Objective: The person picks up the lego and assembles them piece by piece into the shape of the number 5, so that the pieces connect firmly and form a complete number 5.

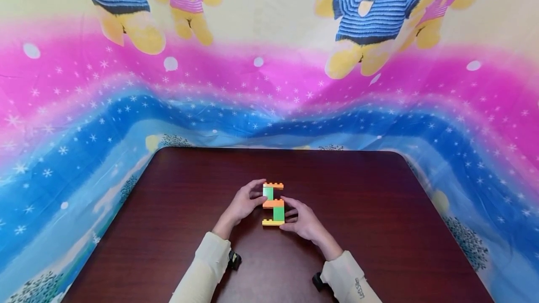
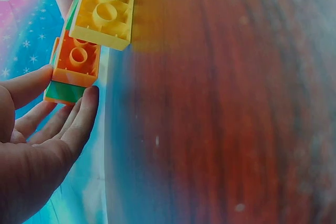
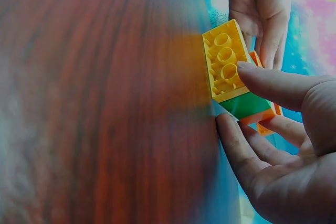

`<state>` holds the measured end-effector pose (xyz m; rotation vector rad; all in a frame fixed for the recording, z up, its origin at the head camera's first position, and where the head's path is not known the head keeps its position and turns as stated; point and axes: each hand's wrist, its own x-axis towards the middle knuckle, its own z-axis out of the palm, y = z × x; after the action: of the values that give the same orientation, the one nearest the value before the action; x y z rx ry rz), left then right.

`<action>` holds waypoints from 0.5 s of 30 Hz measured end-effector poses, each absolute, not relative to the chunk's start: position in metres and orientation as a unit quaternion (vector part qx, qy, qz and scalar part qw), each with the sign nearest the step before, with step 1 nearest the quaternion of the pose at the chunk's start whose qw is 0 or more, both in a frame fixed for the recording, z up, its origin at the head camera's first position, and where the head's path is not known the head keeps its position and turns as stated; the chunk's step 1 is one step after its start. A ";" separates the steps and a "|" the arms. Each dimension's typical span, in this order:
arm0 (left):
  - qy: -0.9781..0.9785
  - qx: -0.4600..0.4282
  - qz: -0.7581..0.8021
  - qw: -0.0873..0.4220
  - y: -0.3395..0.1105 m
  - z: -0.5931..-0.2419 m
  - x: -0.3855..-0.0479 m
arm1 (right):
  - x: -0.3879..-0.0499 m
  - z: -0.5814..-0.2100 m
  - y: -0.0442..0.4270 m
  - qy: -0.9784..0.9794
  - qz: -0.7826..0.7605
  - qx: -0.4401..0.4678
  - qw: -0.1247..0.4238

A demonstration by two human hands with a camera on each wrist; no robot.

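A stack of toy building bricks (image 1: 279, 214) is held between both hands over the middle of the table. From top to bottom it has an orange brick, a green one on the left, an orange one, a green one on the right and a yellow brick (image 2: 107, 11). With thumb and fingers, my left hand (image 1: 243, 205) grips its upper left side, at the middle orange brick (image 2: 79, 64). On the lower right, my right hand (image 1: 307, 222) pinches it, thumb on the yellow brick (image 3: 226, 59) and fingers by the green brick (image 3: 244, 106). Hollow undersides face both wrist cameras.
The dark red-brown wooden table (image 1: 202, 172) has rounded far corners. Behind and beside it hangs a cloth (image 1: 261, 83) printed with bears and snowflakes. Black wrist straps (image 1: 234, 260) show at the cuffs of the pale sleeves (image 1: 202, 265).
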<state>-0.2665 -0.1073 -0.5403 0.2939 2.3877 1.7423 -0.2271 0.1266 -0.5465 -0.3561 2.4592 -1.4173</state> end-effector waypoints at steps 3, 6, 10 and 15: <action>0.802 0.110 0.581 0.086 -0.107 -0.541 -0.267 | -0.228 -0.547 0.127 0.854 -0.486 -0.124 0.136; 0.806 0.118 0.573 0.088 -0.106 -0.542 -0.267 | -0.228 -0.547 0.127 0.854 -0.488 -0.120 0.135; 0.811 0.118 0.565 0.091 -0.106 -0.542 -0.267 | -0.227 -0.547 0.126 0.846 -0.501 -0.112 0.145; 0.813 0.117 0.561 0.100 -0.106 -0.542 -0.266 | -0.227 -0.546 0.127 0.847 -0.498 -0.111 0.150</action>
<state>-0.2658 -0.1056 -0.5420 0.3450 2.4036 1.6581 -0.2274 0.1271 -0.5464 -0.3186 2.4326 -1.4306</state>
